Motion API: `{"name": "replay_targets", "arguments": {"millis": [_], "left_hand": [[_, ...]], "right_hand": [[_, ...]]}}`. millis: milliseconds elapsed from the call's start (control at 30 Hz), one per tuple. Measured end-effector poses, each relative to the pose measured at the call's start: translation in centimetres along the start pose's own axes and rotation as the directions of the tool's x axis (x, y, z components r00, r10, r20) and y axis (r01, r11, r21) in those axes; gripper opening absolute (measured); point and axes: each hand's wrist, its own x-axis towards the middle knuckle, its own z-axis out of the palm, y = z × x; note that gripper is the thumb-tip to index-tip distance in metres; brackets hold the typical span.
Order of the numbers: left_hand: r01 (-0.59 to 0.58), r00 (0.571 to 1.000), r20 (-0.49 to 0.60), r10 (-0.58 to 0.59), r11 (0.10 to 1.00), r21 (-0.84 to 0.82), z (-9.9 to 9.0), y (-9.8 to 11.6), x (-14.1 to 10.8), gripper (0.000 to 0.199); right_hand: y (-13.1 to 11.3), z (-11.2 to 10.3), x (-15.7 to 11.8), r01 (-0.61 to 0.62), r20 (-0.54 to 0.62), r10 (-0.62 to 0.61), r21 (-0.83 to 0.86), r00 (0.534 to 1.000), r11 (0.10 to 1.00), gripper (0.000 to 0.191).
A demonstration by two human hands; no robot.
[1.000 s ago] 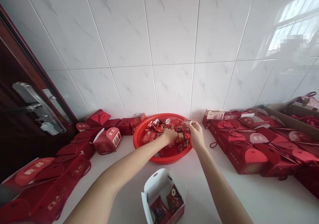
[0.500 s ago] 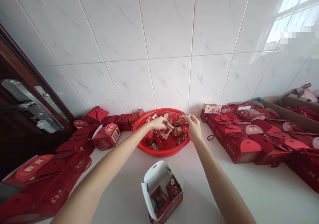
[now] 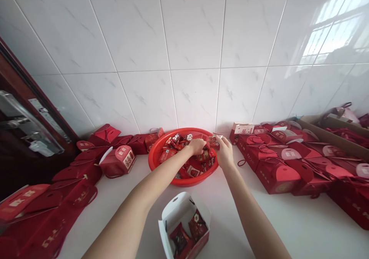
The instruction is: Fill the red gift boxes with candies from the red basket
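A round red plastic basket (image 3: 152, 163) holds many small wrapped candies (image 3: 192, 171). My left hand (image 3: 196, 146) is over the basket's middle, fingers curled downward and pressed together; whatever they grip is hidden from view. At the basket's right rim, my right hand (image 3: 225, 150) pinches a small red-and-white candy packet (image 3: 216, 139) between thumb and fingers. Nearer to me stands a red gift box with a white inside (image 3: 173, 216), its lid flaps up. Dark red wrapped packets (image 3: 197, 224) lie in it.
Closed red gift boxes (image 3: 278, 174) crowd the right side of the white table, and more red boxes (image 3: 118, 161) line the left. A cardboard carton (image 3: 314, 126) sits at the far right. White wall tiles (image 3: 196, 93) rise behind, with a dark door (image 3: 17, 97) at left.
My left hand has moved right across the basket, away from a light-coloured candy packet that now lies uncovered. My right hand stays by the rim with a packet. The view has shifted slightly.
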Motion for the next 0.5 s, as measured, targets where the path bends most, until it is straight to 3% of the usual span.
{"name": "replay_targets", "arguments": {"millis": [167, 333, 500], "left_hand": [[0.03, 0.998, 0.052, -0.025, 0.995, -0.094, -0.1, -1.2, -0.3, 0.031], [0.017, 0.999, 0.051, -0.002, 0.954, -0.298, -2.1, -2.8, -2.2, 0.049], [-0.005, 0.993, 0.109, 0.051, 0.923, -0.385, -4.2, -3.5, -5.1, 0.04]], "right_hand": [[0.1, -0.2, 0.3, -0.014, 0.01, 0.014, 0.018, 1.0, 1.0, 0.021], [0.2, -0.3, 0.5, -0.013, 0.031, 0.013, 0.021, 0.999, 1.0, 0.023], [-0.2, -0.3, 0.3, -0.038, 0.078, 0.037, 0.01, 0.996, 0.999, 0.022]]}}
